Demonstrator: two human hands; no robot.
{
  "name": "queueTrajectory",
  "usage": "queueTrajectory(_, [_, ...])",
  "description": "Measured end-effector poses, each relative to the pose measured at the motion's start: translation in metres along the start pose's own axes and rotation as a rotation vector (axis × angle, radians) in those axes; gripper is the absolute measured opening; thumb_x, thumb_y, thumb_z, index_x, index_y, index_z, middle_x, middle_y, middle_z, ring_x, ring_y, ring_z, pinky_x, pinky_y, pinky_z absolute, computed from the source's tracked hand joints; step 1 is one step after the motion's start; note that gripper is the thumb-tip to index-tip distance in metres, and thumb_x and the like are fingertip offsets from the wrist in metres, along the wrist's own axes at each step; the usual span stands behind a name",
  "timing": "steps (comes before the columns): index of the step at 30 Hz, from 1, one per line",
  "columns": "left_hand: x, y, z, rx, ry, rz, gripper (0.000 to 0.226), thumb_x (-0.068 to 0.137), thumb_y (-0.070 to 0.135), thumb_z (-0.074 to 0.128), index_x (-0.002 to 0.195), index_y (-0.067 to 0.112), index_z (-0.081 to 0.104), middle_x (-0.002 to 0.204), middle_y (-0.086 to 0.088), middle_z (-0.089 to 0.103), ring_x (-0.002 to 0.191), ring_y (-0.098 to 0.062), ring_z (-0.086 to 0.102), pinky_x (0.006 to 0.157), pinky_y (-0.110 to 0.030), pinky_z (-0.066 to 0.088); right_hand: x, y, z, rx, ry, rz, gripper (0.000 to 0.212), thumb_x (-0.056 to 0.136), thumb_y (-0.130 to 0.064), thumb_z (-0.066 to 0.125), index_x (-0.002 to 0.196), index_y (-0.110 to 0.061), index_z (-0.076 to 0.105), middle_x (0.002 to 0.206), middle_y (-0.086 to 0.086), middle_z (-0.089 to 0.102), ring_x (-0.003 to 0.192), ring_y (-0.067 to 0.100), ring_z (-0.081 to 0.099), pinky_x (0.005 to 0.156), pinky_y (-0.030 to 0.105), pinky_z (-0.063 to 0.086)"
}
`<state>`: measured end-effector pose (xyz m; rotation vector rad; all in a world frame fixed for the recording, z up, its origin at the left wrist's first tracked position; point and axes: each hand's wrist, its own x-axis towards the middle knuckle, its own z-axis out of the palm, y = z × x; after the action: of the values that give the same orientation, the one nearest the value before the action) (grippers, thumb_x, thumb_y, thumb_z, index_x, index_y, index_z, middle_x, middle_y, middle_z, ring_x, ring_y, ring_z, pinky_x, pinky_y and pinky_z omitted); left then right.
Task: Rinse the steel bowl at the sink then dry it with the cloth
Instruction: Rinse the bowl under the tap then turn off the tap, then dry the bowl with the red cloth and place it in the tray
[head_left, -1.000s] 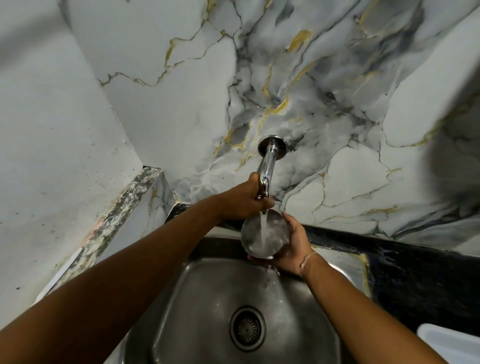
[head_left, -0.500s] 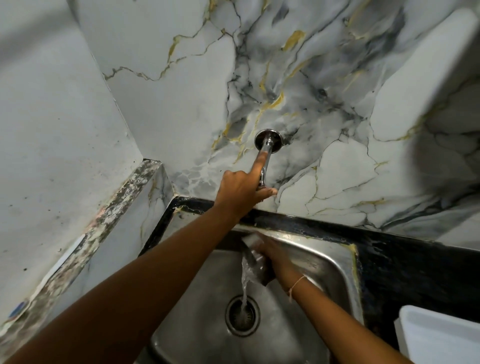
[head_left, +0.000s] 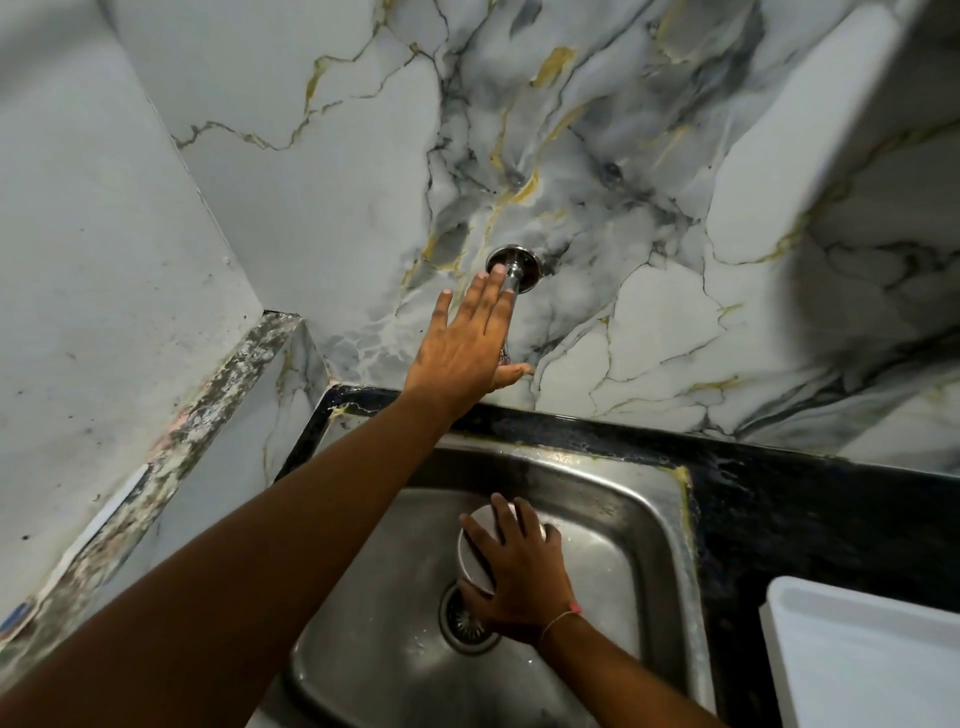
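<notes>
Head view looks down on the right hand (head_left: 519, 574), which lies spread over the steel bowl (head_left: 480, 551) low inside the sink (head_left: 649, 519). Its fingers wrap across the bowl's outer surface and the thumb side reaches toward the drain (head_left: 465, 618), so the bowl is gripped, mouth apparently turned down or away. Holding it that way, directly over the drain, looks meant to let water run out of it instead of pooling. A thin thread band circles that wrist.

Up and to the left, the left hand (head_left: 467, 348) is flat and slack-fingered, holding nothing. Its fingertips lie against the tap (head_left: 511, 270), which juts from the marbled wall (head_left: 675, 338), and the thumb points toward the spout side. No stream shows under the tap, so I judge this hand is there for the valve, with the flow already cut.

Around the basin runs a dark counter (head_left: 779, 499). A white tray (head_left: 857, 660) sits on it at the lower right, just beside the sink's edge. No cloth is in sight, so the rinse looks about finished while drying is not yet begun.
</notes>
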<state>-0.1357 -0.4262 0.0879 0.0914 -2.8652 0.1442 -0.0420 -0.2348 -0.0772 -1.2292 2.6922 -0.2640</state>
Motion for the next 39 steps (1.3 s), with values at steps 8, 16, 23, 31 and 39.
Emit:
queueTrajectory(8, [-0.004,0.001,-0.011,-0.113,-0.079,-0.028,0.101,0.089,0.072,0.037,0.158,0.015,-0.009,0.17,-0.01,-0.011,0.156,-0.028,-0.007,0.127,-0.055,0.007,-0.004,-0.018,-0.014,0.507,-0.023,0.321,0.073,0.082,-0.065,0.052,0.148,-0.042,0.033,0.158,0.001,0.037,0.143,0.028,0.036,0.112,0.053,0.042])
queueTrajectory(16, [-0.131,0.032,0.014,-0.804,0.074,-0.429,0.055,0.098,0.036,0.049,0.15,0.023,0.037,0.168,-0.004,0.021,0.153,-0.023,0.021,0.12,-0.05,0.026,-0.069,0.0,-0.087,2.059,0.264,0.75,0.05,0.074,-0.056,0.068,0.099,-0.015,0.082,0.1,0.017,0.08,0.088,0.035,0.077,0.076,0.05,0.064])
queueTrajectory(23, [-0.188,0.122,0.035,-1.301,-0.236,-0.591,0.048,0.104,0.033,0.041,0.151,0.02,0.039,0.165,-0.008,0.03,0.15,-0.024,0.03,0.124,-0.047,0.025,-0.12,0.006,-0.091,2.182,0.439,0.842,0.058,0.087,-0.056,0.056,0.104,-0.007,0.08,0.111,0.022,0.077,0.098,0.038,0.075,0.085,0.046,0.06])
queueTrajectory(31, [-0.19,0.209,0.001,-1.889,-0.399,-0.742,0.039,0.099,0.048,0.044,0.122,0.031,0.07,0.127,0.003,0.073,0.123,-0.02,0.062,0.102,-0.039,0.049,-0.178,0.045,-0.103,1.709,0.747,0.809,0.038,0.106,-0.024,0.038,0.138,-0.014,0.056,0.143,0.015,0.057,0.118,0.025,0.06,0.106,0.039,0.045])
queueTrajectory(39, [-0.192,0.302,-0.023,-2.43,-0.783,-0.897,0.055,0.087,0.055,0.055,0.117,0.013,0.076,0.12,-0.021,0.074,0.107,-0.04,0.072,0.083,-0.051,0.06,-0.247,0.116,-0.097,1.248,0.853,0.881,0.045,0.109,-0.025,0.029,0.153,-0.033,0.028,0.168,-0.002,0.018,0.155,0.019,0.01,0.128,0.053,0.009])
